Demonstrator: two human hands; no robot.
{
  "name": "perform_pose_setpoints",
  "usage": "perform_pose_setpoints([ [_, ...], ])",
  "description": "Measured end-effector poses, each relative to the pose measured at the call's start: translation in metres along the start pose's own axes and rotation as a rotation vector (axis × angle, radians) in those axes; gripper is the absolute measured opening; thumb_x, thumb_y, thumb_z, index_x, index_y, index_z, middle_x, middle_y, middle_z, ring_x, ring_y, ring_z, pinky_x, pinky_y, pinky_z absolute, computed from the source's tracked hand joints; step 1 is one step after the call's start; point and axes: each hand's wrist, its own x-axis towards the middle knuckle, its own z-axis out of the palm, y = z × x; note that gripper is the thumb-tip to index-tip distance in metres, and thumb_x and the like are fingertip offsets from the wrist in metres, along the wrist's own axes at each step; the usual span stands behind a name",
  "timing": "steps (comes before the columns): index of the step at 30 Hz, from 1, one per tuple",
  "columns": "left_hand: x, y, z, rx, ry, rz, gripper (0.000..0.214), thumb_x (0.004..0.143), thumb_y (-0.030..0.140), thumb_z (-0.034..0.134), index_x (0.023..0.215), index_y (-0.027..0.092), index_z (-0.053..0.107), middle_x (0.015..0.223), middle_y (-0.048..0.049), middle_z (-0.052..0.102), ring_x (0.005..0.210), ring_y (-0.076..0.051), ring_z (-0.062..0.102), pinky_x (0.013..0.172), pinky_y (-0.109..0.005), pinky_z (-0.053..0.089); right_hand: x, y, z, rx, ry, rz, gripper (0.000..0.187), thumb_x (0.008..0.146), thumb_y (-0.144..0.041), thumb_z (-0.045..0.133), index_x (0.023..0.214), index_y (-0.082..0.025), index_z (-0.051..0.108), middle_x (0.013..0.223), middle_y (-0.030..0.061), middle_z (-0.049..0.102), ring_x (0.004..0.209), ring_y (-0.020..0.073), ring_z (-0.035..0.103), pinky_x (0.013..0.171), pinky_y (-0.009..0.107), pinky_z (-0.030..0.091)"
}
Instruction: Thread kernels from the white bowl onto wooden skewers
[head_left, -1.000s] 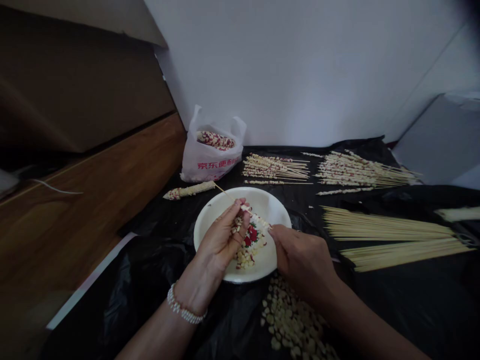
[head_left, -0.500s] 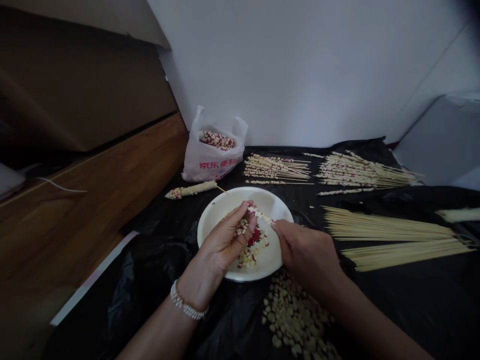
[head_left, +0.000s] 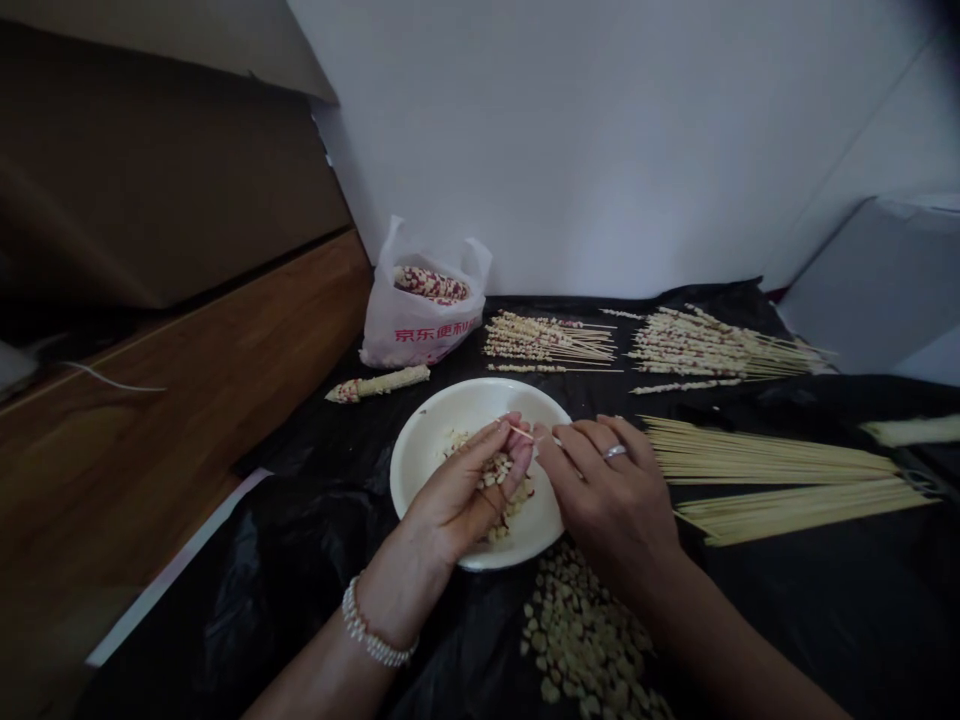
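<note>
The left hand (head_left: 454,500) pinches a thin stick (head_left: 523,433) over the white bowl (head_left: 411,450), loose kernels (head_left: 496,468) cupped in its palm, while the right hand (head_left: 619,495) pinches the near end, and beyond the bowl strung skewers (head_left: 551,340) lie beside a bag (head_left: 420,325) holding corn (head_left: 429,283).

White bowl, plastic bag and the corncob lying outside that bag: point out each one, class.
White bowl (head_left: 414,455): head view, bare inner wall at its left.
Plastic bag (head_left: 426,325): head view, its front, by the red lettering.
Corncob (head_left: 381,383): head view, middle of its length.
</note>
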Motion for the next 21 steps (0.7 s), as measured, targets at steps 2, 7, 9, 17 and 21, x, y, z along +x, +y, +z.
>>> perform_pose_setpoints([
  [2,-0.003,0.001,0.002,0.012,-0.044,-0.040,0.025,0.080,-0.001,0.055,0.100,0.009,0.068,0.090,-0.0110,0.070,0.077,-0.015,0.070,0.073,-0.022,0.059,-0.002,0.001,0.003,-0.008,-0.059,0.008,0.028,0.091,-0.015,0.048,0.115,-0.010,0.062,0.083,0.0060,0.067,0.075,0.0180,0.055,0.074,0.034,0.038],
  [7,-0.004,0.019,-0.005,0.003,-0.176,-0.041,0.068,0.067,-0.017,0.038,0.123,0.016,0.058,0.109,-0.0111,0.068,0.095,-0.019,0.069,0.086,-0.031,0.056,-0.005,0.008,0.006,-0.026,-0.042,0.088,0.027,0.090,-0.014,0.050,0.113,-0.009,0.062,0.087,0.0082,0.066,0.076,0.0193,0.053,0.069,0.034,0.037],
  [9,-0.001,0.024,-0.008,0.031,-0.149,0.000,0.071,0.066,-0.017,0.037,0.124,0.018,0.057,0.110,-0.0093,0.068,0.099,-0.019,0.068,0.087,-0.031,0.056,-0.005,0.008,0.007,-0.005,-0.004,0.097,0.025,0.088,-0.013,0.052,0.109,-0.008,0.063,0.090,0.0095,0.067,0.079,0.0196,0.053,0.071,0.034,0.038],
  [17,0.002,0.023,-0.008,0.108,-0.093,0.103,0.045,0.080,-0.002,0.053,0.116,0.023,0.063,0.108,-0.0053,0.071,0.110,-0.022,0.063,0.087,-0.030,0.055,-0.012,0.005,0.015,0.089,0.073,0.023,0.026,0.085,-0.011,0.057,0.109,-0.006,0.063,0.091,0.0101,0.068,0.083,0.0195,0.054,0.076,0.033,0.042],
  [21,-0.001,0.026,-0.009,0.150,-0.097,0.116,0.043,0.085,0.002,0.049,0.124,0.018,0.058,0.108,-0.0067,0.071,0.107,-0.021,0.064,0.088,-0.031,0.054,-0.013,0.006,0.016,0.120,0.150,-0.011,0.025,0.082,-0.011,0.062,0.107,-0.006,0.064,0.089,0.0104,0.069,0.082,0.0197,0.056,0.075,0.033,0.044],
])
